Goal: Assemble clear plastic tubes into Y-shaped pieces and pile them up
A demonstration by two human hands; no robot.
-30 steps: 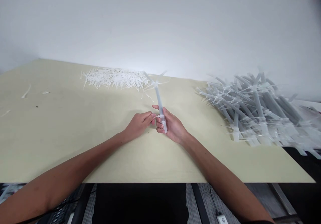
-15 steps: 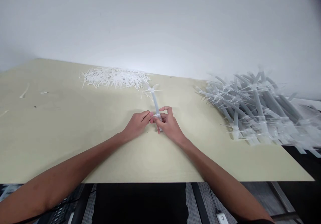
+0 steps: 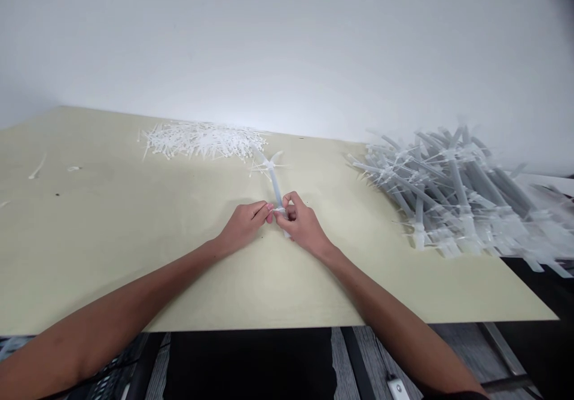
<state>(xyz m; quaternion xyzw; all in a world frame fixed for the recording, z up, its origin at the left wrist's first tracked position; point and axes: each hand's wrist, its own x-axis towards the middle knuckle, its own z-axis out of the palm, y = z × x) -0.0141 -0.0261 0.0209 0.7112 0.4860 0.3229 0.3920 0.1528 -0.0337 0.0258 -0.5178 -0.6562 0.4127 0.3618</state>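
A translucent grey plastic tube [image 3: 275,186] lies on the table, its far end split into flaps and bound by white cable ties whose tails stick out sideways. Around its near end sits another white cable tie [image 3: 278,210]. My left hand [image 3: 247,223] is closed, thumb and forefinger pinching the end of this tie from the left. On the other side my right hand [image 3: 302,225] is closed around the tube's near end by the tie, with its forefinger bent. The fingers partly hide the near end.
A heap of loose white cable ties [image 3: 201,141] lies at the back, against the wall. At right is a large pile of similar tied tubes [image 3: 448,191], overhanging the table [image 3: 134,256]. A few stray ties [image 3: 37,168] lie far left.
My right fingers have closed in more at the tie, the forefinger drawing back from its stretched position. My left hand keeps its pinch. The whole view has shifted slightly.
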